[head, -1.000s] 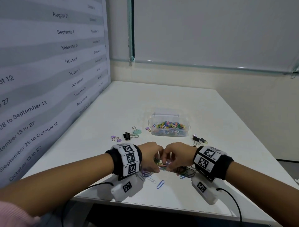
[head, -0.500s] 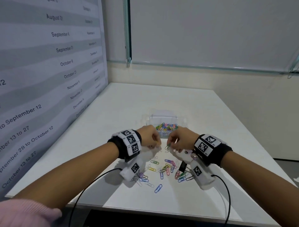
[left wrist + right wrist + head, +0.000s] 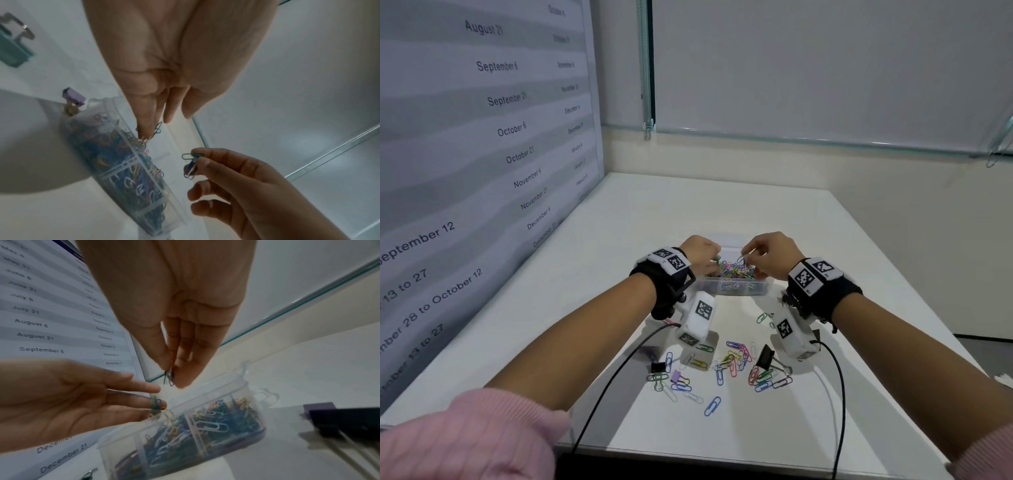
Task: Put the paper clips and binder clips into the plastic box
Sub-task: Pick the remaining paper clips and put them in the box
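Clear plastic box [image 3: 732, 289], lid open, compartments heaped with coloured paper clips [image 3: 729, 269], mid-table. Loose paper clips [image 3: 736, 359] scattered near of it, with a black binder clip [image 3: 765, 356] right, small black [image 3: 658, 367] and purple [image 3: 676, 376] ones left.

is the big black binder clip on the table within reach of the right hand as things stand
Probably yes, but not at once: the black binder clip lies unobstructed below the right wrist, while the right hand pinches paper clips over the plastic box.

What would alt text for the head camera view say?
Two hands, left and right, pinch paper clips over a clear box of clips on a white table. More clips and binder clips lie scattered nearer the person.
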The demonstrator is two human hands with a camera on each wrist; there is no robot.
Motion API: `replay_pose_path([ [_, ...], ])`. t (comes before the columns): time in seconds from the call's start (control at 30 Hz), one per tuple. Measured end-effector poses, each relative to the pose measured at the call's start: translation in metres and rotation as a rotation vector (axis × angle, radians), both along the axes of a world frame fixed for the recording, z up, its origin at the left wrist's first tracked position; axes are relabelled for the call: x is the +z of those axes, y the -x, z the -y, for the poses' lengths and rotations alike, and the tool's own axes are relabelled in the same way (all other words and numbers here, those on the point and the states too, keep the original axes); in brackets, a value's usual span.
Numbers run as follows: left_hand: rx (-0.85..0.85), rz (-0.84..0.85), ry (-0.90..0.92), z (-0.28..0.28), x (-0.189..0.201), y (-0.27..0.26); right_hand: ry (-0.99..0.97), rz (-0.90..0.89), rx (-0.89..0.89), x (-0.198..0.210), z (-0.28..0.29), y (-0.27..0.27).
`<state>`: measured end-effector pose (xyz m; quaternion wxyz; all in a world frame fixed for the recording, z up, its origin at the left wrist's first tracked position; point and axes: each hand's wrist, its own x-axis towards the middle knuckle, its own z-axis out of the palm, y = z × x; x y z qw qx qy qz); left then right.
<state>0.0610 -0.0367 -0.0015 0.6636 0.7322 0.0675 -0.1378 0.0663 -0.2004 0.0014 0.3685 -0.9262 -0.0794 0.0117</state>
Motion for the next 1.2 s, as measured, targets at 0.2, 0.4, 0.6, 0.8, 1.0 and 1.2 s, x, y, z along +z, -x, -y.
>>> replay_pose_path([
  [0.2, -0.128, 0.166, -0.112, -0.012, 0.001, 0.013, 0.004, 0.028, -0.004, -0.006, 0.000, -0.001],
  [0.4, -0.478, 0.307, -0.553, -0.035, -0.002, 0.050, 0.216, 0.094, 0.233, -0.008, 0.001, 0.031],
  [0.6, -0.734, 0.271, -0.997, -0.056, -0.004, 0.088, 0.417, -0.080, 0.457, -0.015, 0.012, 0.080],
  [0.8, -0.791, 0.282, -1.059, -0.071, -0.014, 0.113, 0.471, -0.104, 0.504, -0.019, 0.028, 0.105],
  [1.0, -0.776, 0.393, -1.043, -0.068, -0.029, 0.132, 0.500, -0.068, 0.490, -0.027, 0.035, 0.113],
  [1.2, -0.761, 0.420, -0.989, -0.064, -0.032, 0.132, 0.479, -0.029, 0.403, -0.026, 0.040, 0.109],
])
